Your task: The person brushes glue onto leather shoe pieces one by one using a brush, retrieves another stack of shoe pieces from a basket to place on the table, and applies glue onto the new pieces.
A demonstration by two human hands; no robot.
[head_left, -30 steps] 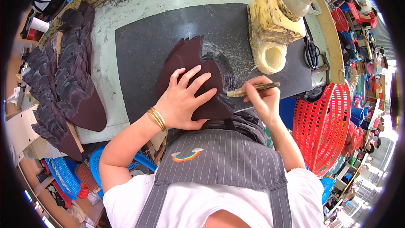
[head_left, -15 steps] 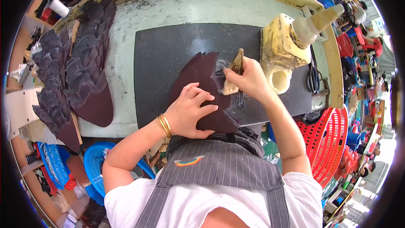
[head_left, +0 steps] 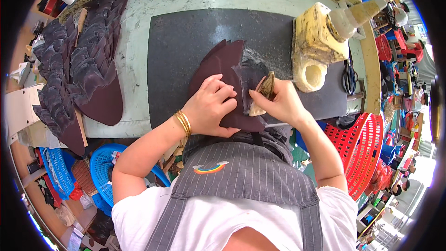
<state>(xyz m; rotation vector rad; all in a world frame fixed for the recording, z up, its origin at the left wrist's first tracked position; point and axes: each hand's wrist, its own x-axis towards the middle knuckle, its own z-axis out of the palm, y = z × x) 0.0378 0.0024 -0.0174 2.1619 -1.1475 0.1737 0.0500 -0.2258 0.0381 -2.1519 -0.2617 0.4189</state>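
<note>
Head view: a big black mat (head_left: 181,42) lies under the fingers; brown pieces (head_left: 223,65) rest beneath the left hand (head_left: 211,108), fingers loosely spread, gripping nothing; the right hand (head_left: 284,103), fingers pinched together, holds a brush (head_left: 266,86)

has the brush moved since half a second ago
Yes. Judged against the yellow container, the brush in the right hand has moved down the view, toward the striped apron.
</note>
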